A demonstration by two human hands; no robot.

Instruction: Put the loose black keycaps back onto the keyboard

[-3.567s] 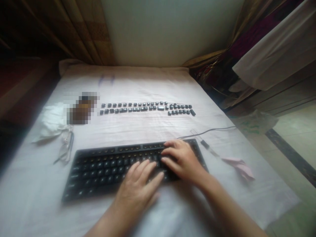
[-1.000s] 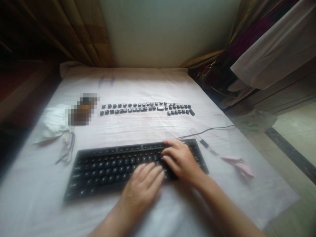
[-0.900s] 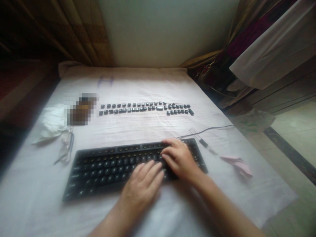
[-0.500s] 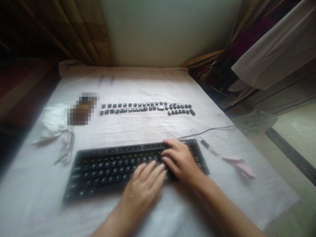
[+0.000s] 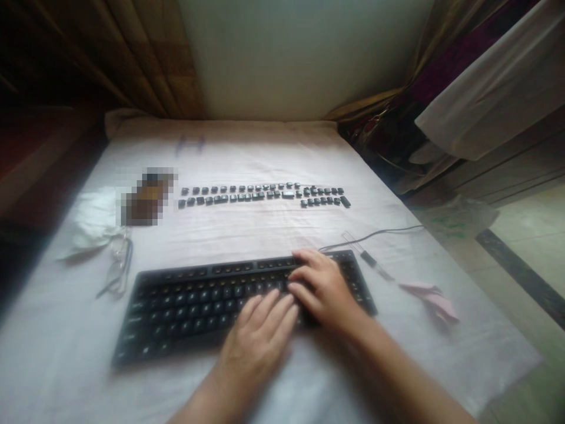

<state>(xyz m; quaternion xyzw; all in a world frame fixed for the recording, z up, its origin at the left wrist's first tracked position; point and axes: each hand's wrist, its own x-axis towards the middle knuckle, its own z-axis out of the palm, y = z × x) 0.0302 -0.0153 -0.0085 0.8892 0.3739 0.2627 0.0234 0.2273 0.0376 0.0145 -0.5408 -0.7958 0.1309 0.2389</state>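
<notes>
A black keyboard (image 5: 185, 303) lies on a white cloth in front of me. My left hand (image 5: 260, 338) rests flat on its lower middle keys, fingers stretched out and together. To the right of it, my right hand (image 5: 322, 285) lies over the keyboard's right part with its fingers slightly curled and pointing left; nothing shows inside them. Farther back, loose black keycaps (image 5: 260, 193) lie in two neat rows.
A pair of glasses (image 5: 117, 265) and a crumpled white cloth (image 5: 92, 224) lie at the left. A cable (image 5: 375, 235), a small thin tool (image 5: 371, 262) and a pink cloth (image 5: 435, 297) lie at the right. The table's right edge drops to the floor.
My left hand has slid a little to the right and nearer my right hand. The right hand has stayed over the keyboard's right part.
</notes>
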